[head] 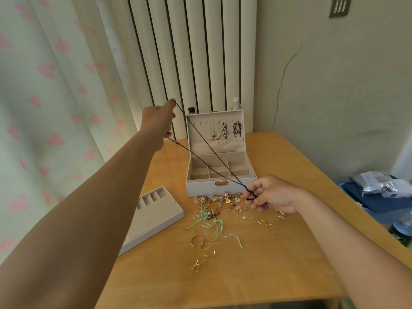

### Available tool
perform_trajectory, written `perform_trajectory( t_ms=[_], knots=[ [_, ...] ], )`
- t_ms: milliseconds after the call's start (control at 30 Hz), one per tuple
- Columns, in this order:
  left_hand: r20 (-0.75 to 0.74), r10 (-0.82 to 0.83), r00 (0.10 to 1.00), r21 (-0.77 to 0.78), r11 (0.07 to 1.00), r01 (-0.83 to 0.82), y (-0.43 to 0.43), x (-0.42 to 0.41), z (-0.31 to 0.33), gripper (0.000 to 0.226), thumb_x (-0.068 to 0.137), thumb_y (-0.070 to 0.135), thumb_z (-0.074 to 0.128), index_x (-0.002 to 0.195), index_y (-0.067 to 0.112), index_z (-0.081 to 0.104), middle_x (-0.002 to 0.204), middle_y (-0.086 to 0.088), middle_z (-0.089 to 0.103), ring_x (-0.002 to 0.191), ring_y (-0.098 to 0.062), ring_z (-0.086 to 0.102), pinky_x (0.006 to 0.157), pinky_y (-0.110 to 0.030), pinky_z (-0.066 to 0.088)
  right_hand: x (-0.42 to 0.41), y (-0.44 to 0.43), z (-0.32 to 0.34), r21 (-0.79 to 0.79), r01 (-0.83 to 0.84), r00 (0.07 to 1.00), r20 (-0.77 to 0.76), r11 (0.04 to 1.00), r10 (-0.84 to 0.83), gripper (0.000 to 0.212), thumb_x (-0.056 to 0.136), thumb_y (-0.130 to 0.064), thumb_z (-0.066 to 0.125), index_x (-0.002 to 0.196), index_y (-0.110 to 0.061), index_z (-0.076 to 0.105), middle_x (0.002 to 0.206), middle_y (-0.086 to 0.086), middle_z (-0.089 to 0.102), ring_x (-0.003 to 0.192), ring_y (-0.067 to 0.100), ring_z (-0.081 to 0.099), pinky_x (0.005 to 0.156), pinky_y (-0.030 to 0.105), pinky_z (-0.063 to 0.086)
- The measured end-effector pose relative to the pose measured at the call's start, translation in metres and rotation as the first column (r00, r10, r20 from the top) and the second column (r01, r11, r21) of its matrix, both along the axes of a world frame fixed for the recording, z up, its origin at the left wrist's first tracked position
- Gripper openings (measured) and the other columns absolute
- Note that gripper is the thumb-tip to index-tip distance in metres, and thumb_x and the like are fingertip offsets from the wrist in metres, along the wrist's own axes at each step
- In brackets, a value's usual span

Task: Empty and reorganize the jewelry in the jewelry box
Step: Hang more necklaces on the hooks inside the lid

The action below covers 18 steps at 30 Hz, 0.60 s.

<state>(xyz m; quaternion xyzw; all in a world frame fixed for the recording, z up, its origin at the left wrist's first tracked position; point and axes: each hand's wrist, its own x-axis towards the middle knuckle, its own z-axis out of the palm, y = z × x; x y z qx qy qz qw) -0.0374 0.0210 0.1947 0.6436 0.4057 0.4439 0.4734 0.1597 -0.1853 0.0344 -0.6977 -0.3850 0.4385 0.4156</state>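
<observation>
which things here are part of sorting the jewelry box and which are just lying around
Job: jewelry box, lift-out tray, loose jewelry pile, dark cord necklace stretched between left hand and right hand.
Lying about: clear bottle and black-capped bottle behind the box, foil packet, blue bin.

Soft, even daylight, a little hazy.
Light filters through the curtain (44,90) on the left; shadows on the counter (278,253) are faint; edges bend with wide-angle distortion, corners slightly blurred.

Wooden table (278,264), cracked wall (334,74), heart-print curtain (44,97).
</observation>
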Motion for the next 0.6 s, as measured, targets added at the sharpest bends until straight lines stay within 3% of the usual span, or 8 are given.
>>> perform_trajectory(
  t_ms=[133, 233, 333, 433, 533, 600],
  knots=[
    [0.044, -0.108, 0.993, -0.129, 0.985, 0.113, -0.007, 0.002, 0.012, 0.049, 0.087, 0.059, 0.061, 0.09, 0.01, 0.063, 0.075, -0.003, 0.047, 0.071, -0.021, 0.046, 0.064, -0.034, 0.051, -0.003, 0.001, 0.001, -0.02, -0.063, 0.997, -0.033, 0.998, 0.063, 0.025, 0.092, 0.015, 0.05, 0.106, 0.001, 0.067, 0.088, 0.013, 0.07, 0.073, 0.021, 0.064, 0.063, 0.032, 0.052],
    [0.037, -0.278, 0.96, -0.177, 0.944, 0.28, -0.022, 0.005, 0.029, 0.06, 0.079, 0.074, 0.06, 0.08, 0.014, 0.056, 0.069, -0.001, 0.04, 0.064, -0.018, 0.039, 0.064, -0.033, 0.049, -0.006, 0.004, 0.001, -0.037, -0.121, 0.991, -0.055, 0.992, 0.119, 0.019, 0.093, 0.008, 0.057, 0.108, 0.002, 0.067, 0.085, 0.011, 0.07, 0.073, 0.02, 0.063, 0.064, 0.031, 0.053],
    [-0.024, -0.386, 0.922, -0.09, 0.919, 0.383, -0.043, 0.011, 0.048, 0.061, 0.078, 0.08, 0.056, 0.065, 0.021, 0.042, 0.061, 0.003, 0.033, 0.055, -0.015, 0.029, 0.052, -0.029, 0.032, -0.015, 0.008, 0.003, -0.044, -0.15, 0.989, 0.009, 0.988, 0.15, 0.016, 0.091, 0.002, 0.064, 0.105, -0.004, 0.069, 0.081, 0.008, 0.067, 0.065, 0.016, 0.059, 0.058, 0.028, 0.048],
    [-0.074, -0.39, 0.918, 0.014, 0.92, 0.392, -0.061, 0.021, 0.062, 0.059, 0.077, 0.078, 0.057, 0.063, 0.024, 0.038, 0.059, 0.006, 0.033, 0.052, -0.015, 0.026, 0.052, -0.03, 0.025, -0.024, 0.01, 0.006, -0.061, -0.168, 0.977, 0.121, 0.984, 0.174, 0.013, 0.088, -0.003, 0.069, 0.101, -0.008, 0.07, 0.077, 0.005, 0.062, 0.061, 0.013, 0.056, 0.057, 0.028, 0.047],
    [-0.077, -0.386, 0.919, 0.073, 0.917, 0.392, -0.076, 0.03, 0.071, 0.057, 0.077, 0.074, 0.062, 0.064, 0.023, 0.04, 0.059, 0.006, 0.034, 0.05, -0.014, 0.026, 0.05, -0.03, 0.025, -0.032, 0.01, 0.01, -0.01, -0.204, 0.965, 0.166, 0.979, 0.203, 0.011, 0.086, -0.005, 0.072, 0.095, -0.01, 0.07, 0.081, 0.002, 0.065, 0.071, 0.013, 0.06, 0.069, 0.034, 0.051],
    [-0.097, -0.394, 0.914, 0.125, 0.906, 0.404, -0.084, 0.035, 0.075, 0.055, 0.076, 0.071, 0.066, 0.071, 0.02, 0.044, 0.064, 0.003, 0.036, 0.05, -0.014, 0.026, 0.049, -0.028, 0.025, -0.038, 0.011, 0.018, 0.088, -0.186, 0.964, 0.21, 0.979, 0.165, 0.019, 0.085, -0.009, 0.076, 0.103, -0.013, 0.071, 0.1, 0.003, 0.069, 0.086, 0.015, 0.065, 0.084, 0.036, 0.053]
  ],
)
